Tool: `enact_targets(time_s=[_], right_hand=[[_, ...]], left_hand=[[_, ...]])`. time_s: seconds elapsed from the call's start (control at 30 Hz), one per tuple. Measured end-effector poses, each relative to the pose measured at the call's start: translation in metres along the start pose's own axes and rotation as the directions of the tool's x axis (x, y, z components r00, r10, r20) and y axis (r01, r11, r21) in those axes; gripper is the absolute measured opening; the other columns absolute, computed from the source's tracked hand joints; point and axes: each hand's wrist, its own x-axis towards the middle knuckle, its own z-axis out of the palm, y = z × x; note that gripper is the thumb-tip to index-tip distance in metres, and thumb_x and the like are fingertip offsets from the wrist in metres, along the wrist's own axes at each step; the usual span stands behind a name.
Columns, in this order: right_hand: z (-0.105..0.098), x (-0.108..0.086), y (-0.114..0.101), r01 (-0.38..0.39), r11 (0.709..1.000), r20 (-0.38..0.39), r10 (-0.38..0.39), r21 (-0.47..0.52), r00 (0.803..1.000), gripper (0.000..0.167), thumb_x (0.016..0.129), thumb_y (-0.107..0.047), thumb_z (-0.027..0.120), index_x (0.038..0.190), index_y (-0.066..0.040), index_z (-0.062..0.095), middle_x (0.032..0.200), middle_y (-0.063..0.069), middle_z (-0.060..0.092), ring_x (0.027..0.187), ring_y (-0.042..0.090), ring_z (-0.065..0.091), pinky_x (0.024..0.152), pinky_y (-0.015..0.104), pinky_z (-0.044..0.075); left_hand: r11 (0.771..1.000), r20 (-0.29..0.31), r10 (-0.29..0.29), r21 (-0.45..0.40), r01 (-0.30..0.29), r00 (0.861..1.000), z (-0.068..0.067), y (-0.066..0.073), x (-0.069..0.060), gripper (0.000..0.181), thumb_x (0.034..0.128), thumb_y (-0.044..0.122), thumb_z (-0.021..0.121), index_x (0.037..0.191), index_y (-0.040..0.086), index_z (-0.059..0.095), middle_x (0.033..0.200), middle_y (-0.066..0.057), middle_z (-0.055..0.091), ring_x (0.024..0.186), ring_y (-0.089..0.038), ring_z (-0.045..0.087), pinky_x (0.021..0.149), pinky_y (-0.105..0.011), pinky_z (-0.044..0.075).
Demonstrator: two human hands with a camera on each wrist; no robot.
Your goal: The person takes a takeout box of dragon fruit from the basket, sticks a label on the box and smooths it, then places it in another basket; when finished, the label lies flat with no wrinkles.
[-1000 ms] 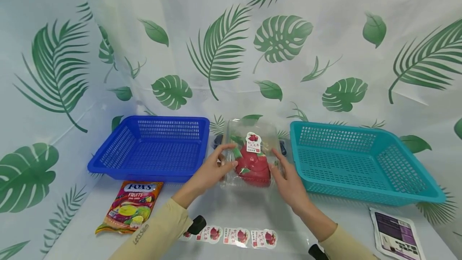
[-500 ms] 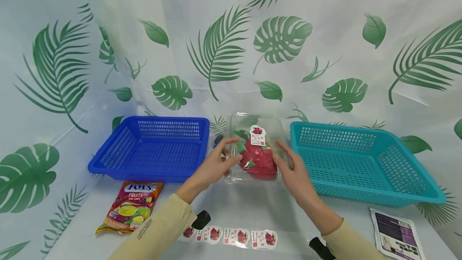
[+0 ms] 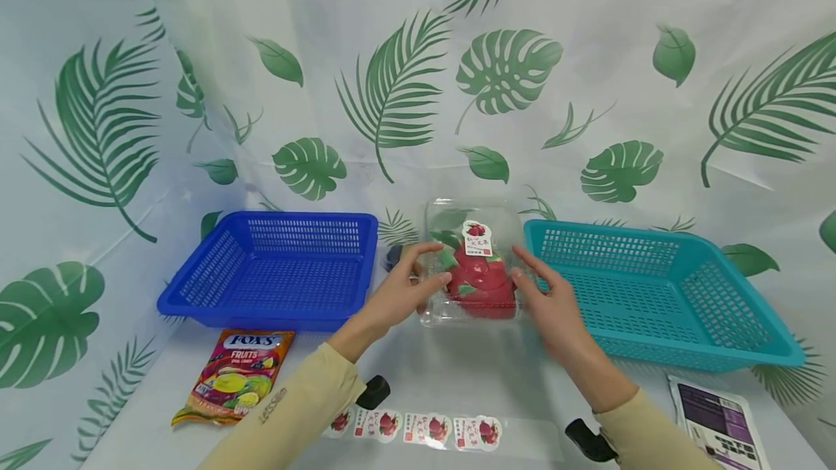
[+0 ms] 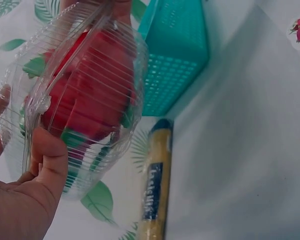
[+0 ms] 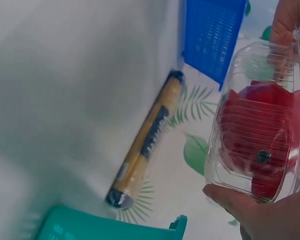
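Note:
A clear plastic clamshell box with red dragon fruit inside is raised off the table, its lid closed. A white sticker with a dragon fruit picture is on the lid. My left hand grips the box's left side, its thumb curled against the edge in the left wrist view. On the opposite side my right hand holds the box, with the thumb along its edge in the right wrist view. Below the box lies a tan tube-shaped pack with dark blue ends.
A blue basket stands on the left, a teal basket on the right. In front of the blue one lies a FOX'S candy bag. A strip of dragon fruit stickers lies at the front, a purple-and-white pouch at the right.
Both hands have carried the clamshell box slightly up and to the right. The baskets, candy bag, stickers and pouch have stayed in place.

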Motion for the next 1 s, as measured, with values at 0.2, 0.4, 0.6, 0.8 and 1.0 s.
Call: enact_targets(time_s=[0.2, 0.4, 0.6, 0.8, 1.0], right_hand=[[-0.01, 0.0, 0.0, -0.004, 1.0, -0.041, 0.005, 0.027, 0.999, 0.055, 0.102, -0.04, 0.049, 0.154, -0.031, 0.032, 0.155, 0.011, 0.027, 0.132, 0.029, 0.035, 0.097, 0.046, 0.047], [-0.017, 0.001, 0.003, -0.004, 0.998, -0.067, 0.007, 0.055, 0.998, 0.054, 0.103, -0.038, 0.047, 0.154, -0.029, 0.032, 0.154, 0.012, 0.027, 0.13, 0.029, 0.038, 0.099, 0.05, 0.044], [-0.023, 0.002, 0.0, 0.016, 1.0, -0.082, -0.018, -0.017, 0.996, 0.056, 0.102, -0.044, 0.047, 0.154, -0.03, 0.032, 0.146, 0.015, 0.035, 0.131, 0.03, 0.035, 0.095, 0.047, 0.048], [-0.03, 0.001, -0.003, 0.047, 0.998, -0.086, -0.05, -0.041, 0.995, 0.059, 0.1, -0.047, 0.049, 0.154, -0.029, 0.033, 0.156, 0.012, 0.025, 0.136, 0.033, 0.028, 0.095, 0.047, 0.049], [-0.036, 0.001, -0.004, 0.03, 0.999, -0.098, -0.033, -0.033, 0.995, 0.058, 0.101, -0.045, 0.048, 0.154, -0.027, 0.033, 0.155, 0.013, 0.028, 0.129, 0.028, 0.037, 0.091, 0.038, 0.052]], left_hand=[[1.0, 0.017, 0.007, -0.008, -0.006, 1.0, 0.008, 0.004, 0.008, 0.052, 0.0951, 0.035, 0.065, 0.142, 0.033, 0.043, 0.085, -0.006, 0.043, 0.056, -0.021, 0.05, 0.056, -0.03, 0.042], [1.0, 0.046, 0.007, -0.003, -0.006, 0.999, 0.013, 0.008, 0.016, 0.053, 0.095, 0.036, 0.065, 0.143, 0.032, 0.042, 0.085, -0.006, 0.043, 0.054, -0.02, 0.048, 0.055, -0.028, 0.042], [1.0, 0.056, 0.016, -0.014, -0.015, 0.998, 0.016, 0.013, 0.02, 0.053, 0.0959, 0.033, 0.064, 0.144, 0.03, 0.042, 0.085, -0.005, 0.042, 0.055, -0.018, 0.047, 0.055, -0.028, 0.041], [1.0, 0.065, 0.017, -0.008, -0.016, 0.998, 0.019, 0.014, 0.024, 0.053, 0.095, 0.036, 0.065, 0.142, 0.034, 0.042, 0.089, -0.006, 0.043, 0.056, -0.018, 0.047, 0.056, -0.028, 0.042], [1.0, 0.082, 0.023, -0.016, -0.022, 0.996, 0.024, 0.014, 0.028, 0.056, 0.0945, 0.036, 0.065, 0.144, 0.029, 0.042, 0.088, -0.007, 0.045, 0.056, -0.02, 0.048, 0.057, -0.029, 0.045]])
